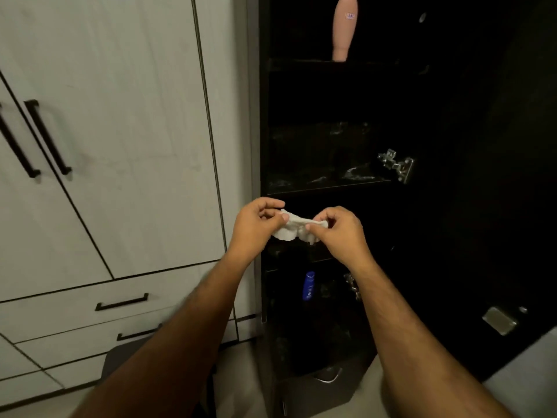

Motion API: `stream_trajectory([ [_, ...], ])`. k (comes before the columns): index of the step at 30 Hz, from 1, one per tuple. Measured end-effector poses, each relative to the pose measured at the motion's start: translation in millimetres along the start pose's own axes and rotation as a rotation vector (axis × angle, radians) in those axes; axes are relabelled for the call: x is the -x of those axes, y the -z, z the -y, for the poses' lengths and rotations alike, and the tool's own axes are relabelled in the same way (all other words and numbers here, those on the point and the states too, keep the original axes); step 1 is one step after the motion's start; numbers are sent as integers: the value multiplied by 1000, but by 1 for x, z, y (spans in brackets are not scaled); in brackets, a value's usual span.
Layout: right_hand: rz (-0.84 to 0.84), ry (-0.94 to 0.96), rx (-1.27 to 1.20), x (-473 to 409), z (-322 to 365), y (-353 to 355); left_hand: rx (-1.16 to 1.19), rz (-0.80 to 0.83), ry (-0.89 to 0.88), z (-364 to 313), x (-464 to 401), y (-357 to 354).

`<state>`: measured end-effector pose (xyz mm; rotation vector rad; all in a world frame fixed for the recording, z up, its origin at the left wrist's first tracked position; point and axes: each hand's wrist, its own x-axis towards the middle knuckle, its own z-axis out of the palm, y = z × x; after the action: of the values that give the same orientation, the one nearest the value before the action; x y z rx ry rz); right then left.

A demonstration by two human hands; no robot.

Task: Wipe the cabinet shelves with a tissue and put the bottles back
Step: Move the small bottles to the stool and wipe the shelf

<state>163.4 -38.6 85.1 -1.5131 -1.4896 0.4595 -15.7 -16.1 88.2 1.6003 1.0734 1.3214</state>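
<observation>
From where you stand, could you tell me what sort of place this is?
Probably a home storage area: a tall black open cabinet holding a pink plastic bottle and small blue bottle, beside pale wardrobe doors with black bar handles.

tissue (297,227) white | bottle (343,28) pink | bottle (308,286) blue | cabinet (452,116) black
</observation>
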Motion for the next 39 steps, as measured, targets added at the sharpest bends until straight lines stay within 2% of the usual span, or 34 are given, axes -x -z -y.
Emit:
stream_trajectory([
  [3, 4, 29, -35, -17, -6, 15, -57, -1, -37, -5, -18, -15],
  [8, 110, 43, -209, -53, -14, 42, -120, -52, -85, -10, -55, -41],
  [15, 108, -80, -486, -103, -40, 67, -188, -147, -123, -12, -101, -77],
  [18, 24, -146, -523, -118, -59, 74, -266, -176, -139, -8, -107, -87],
  [20, -85, -131, -435, -130, -71, 82, -324, -191, -143, -6, -111, -94],
  [24, -314, 107, 23, -152, -79, 95, -430, -187, -151, -6, -120, -109],
  [26, -349, 213, 174, -159, -82, 93, -493, -183, -166, -6, -125, -114],
  [30, -227, 273, 310, -165, -94, 75, -586, -157, -186, 0, -133, -117],
  [35, 6, 384, 409, -153, -103, 50, -641, -124, -195, 8, -139, -110],
  [39, 149, 390, 619, -153, -102, 40, -668, -78, -214, 13, -146, -104],
])
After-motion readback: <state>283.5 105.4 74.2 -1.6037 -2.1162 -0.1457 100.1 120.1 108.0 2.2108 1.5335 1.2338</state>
